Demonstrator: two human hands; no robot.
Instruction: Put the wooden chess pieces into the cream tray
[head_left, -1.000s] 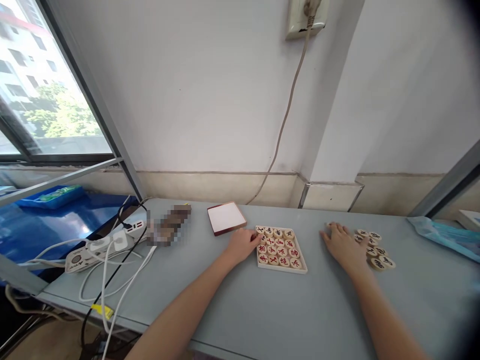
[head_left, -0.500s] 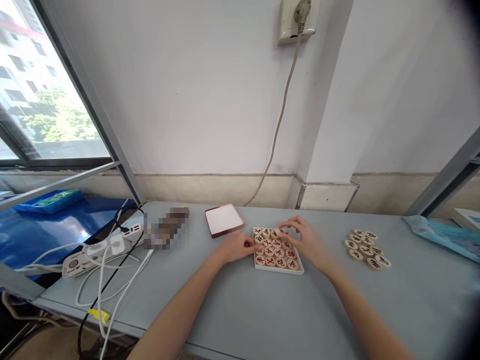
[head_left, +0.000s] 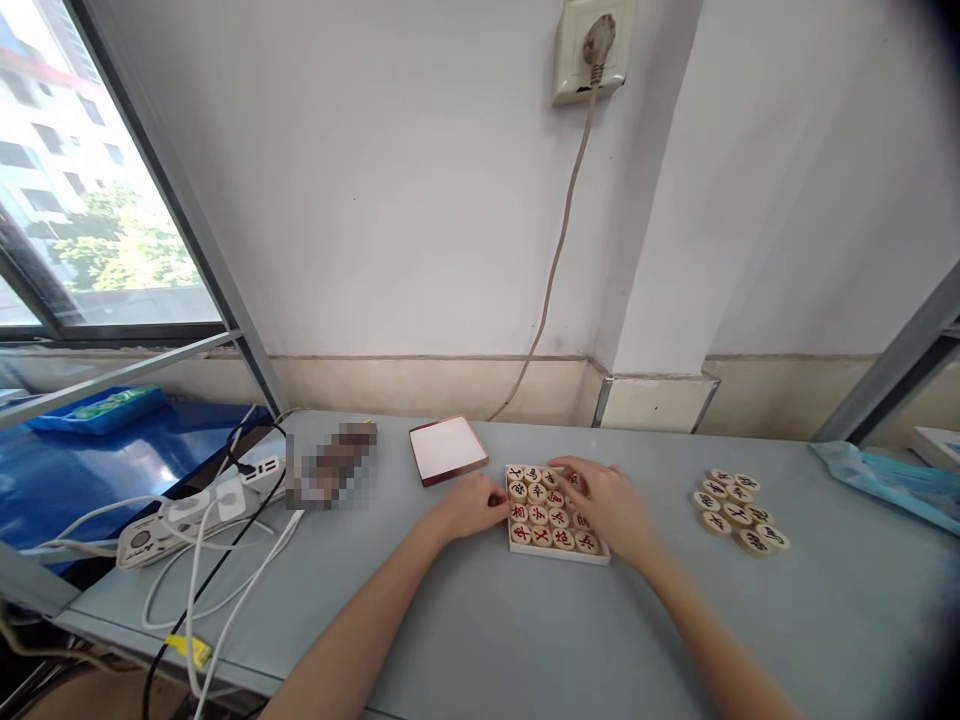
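Fingers of the right hand curve down over the upper right of a shallow white tray of wooden xiangqi pieces, their tips on or just above the discs; the back of the hand hides whether they grip one, so that cannot be told. The left hand lies on the tabletop, fingers loosely curled against the tray's left rim, holding nothing that shows. The pieces look light, stiff and smooth, and they sit packed edge to edge, so one is best pinched by its rim, though the narrow gaps and the tray's low wall leave fingertips little room. A second group of pieces lies loose, well to the right of the tray. Just beyond the left hand sits a red-edged box with a white top, and open grey table stretches along the near side.
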